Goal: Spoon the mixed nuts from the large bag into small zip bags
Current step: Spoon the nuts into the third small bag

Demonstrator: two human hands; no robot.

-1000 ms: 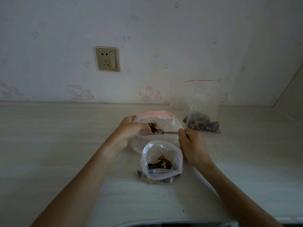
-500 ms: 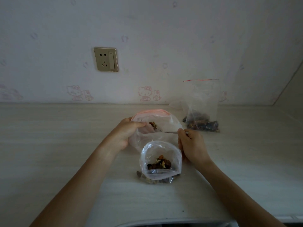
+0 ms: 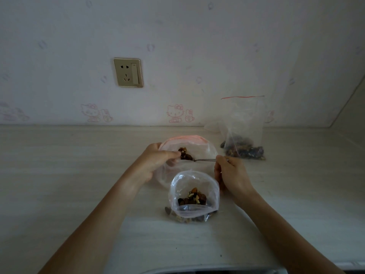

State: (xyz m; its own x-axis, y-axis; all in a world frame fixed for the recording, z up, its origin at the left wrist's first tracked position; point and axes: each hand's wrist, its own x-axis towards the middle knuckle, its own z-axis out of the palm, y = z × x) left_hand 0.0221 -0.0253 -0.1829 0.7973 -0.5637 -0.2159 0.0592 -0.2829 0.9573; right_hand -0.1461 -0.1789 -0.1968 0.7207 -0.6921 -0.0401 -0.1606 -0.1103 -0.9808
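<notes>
A clear bag with a pink rim (image 3: 205, 149) stands open on the counter, its left edge gripped by my left hand (image 3: 156, 163). My right hand (image 3: 230, 175) pinches the handle of a metal spoon (image 3: 205, 160), whose bowl is inside that bag among a small heap of mixed nuts (image 3: 184, 154). In front of it stands a second open clear bag (image 3: 194, 194) with nuts at its bottom. A few nuts (image 3: 177, 216) lie at that bag's base; whether inside or outside it I cannot tell.
A zip bag with a red strip (image 3: 244, 133), holding nuts, leans against the wall at the back right. A wall socket (image 3: 128, 73) is above the pale counter (image 3: 59, 175). A side wall closes the far right.
The spoon's bowl has gone deeper and leftwards into the pink-rimmed bag, now lying among the nuts. Both hands have kept their places.
</notes>
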